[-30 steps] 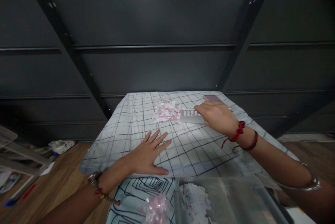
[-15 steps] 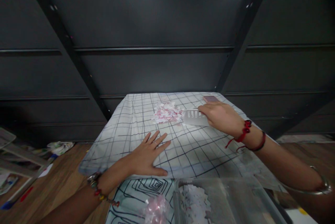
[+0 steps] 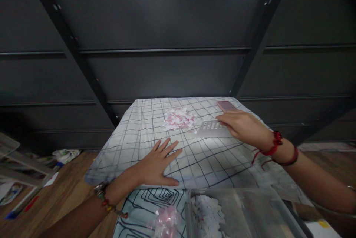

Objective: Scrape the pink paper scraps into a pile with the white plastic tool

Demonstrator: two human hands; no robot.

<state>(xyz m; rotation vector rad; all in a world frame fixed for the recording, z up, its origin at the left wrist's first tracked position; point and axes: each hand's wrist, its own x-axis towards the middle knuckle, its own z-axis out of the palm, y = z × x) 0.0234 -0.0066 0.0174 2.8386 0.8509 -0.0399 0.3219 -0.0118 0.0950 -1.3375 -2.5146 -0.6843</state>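
A heap of white and pink paper scraps (image 3: 180, 118) lies on the checked tablecloth (image 3: 194, 160). My right hand (image 3: 239, 124) is closed on a pale, flat slotted piece that looks like plastic (image 3: 211, 129); its left end is just right of the heap, by a few stray scraps. Fingers spread, my left hand (image 3: 160, 164) rests flat on the cloth nearer to me and below the heap. Beyond the right hand lies a pinkish flat rectangle (image 3: 226, 106), possibly a phone, partly covered by the hand.
At the near edge stands a clear plastic box (image 3: 239, 208) with white paper scraps (image 3: 207, 214) in its left part. Left of it, a pink crumpled plastic bag (image 3: 167, 221) sits on a patterned cloth (image 3: 139, 212). A dark panelled wall (image 3: 167, 75) rises behind the table.
My right hand has moved right with the slotted piece, away from the heap of scraps. More of the pinkish rectangle shows. My left hand has stayed in place.
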